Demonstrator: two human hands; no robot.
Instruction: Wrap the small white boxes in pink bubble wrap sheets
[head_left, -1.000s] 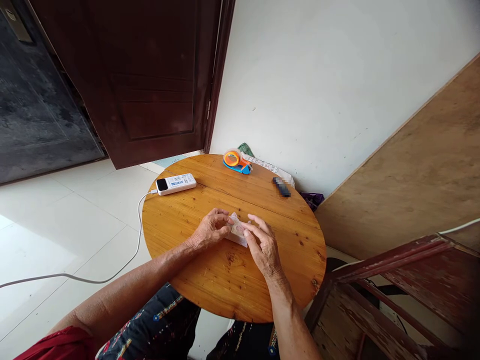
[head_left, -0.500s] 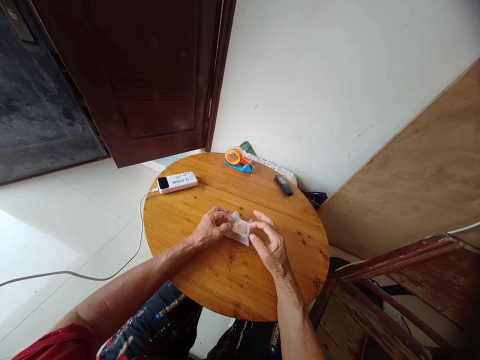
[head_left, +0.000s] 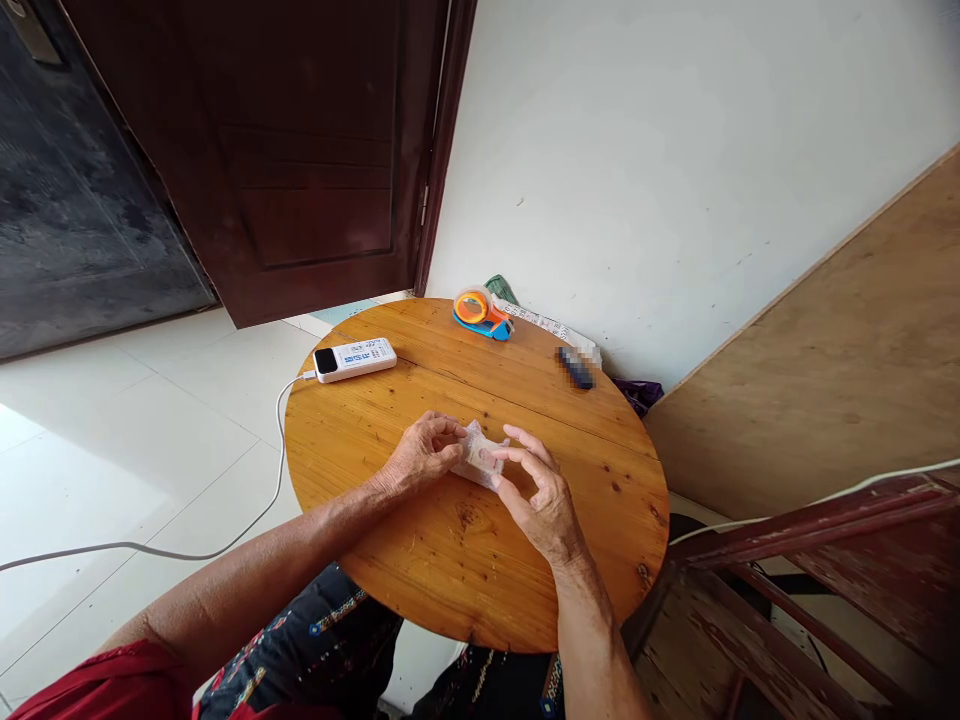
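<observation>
A small flat packet in clear, crinkled wrapping point(head_left: 480, 457) lies on the round wooden table point(head_left: 420, 550), with a pale, reddish-printed piece showing through. My left hand point(head_left: 429, 450) pinches its left end between thumb and fingers. Over the right end is my right hand point(head_left: 541, 490), its fingers curved and spread. The right index finger and thumb reach the packet's edge with a gap between them; whether they press on it I cannot tell.
Toward the back stands an orange and blue tape dispenser point(head_left: 481, 314). A white power bank point(head_left: 355, 360) with a cable point(head_left: 225, 552) sits at the left. A blurred dark object point(head_left: 574, 368) lies at the back right. Behind the table is a white wall point(head_left: 637, 150).
My right thumb and index finger have moved slightly left, onto the packet's right edge. The left hand keeps its pinch. The view has shifted a little.
</observation>
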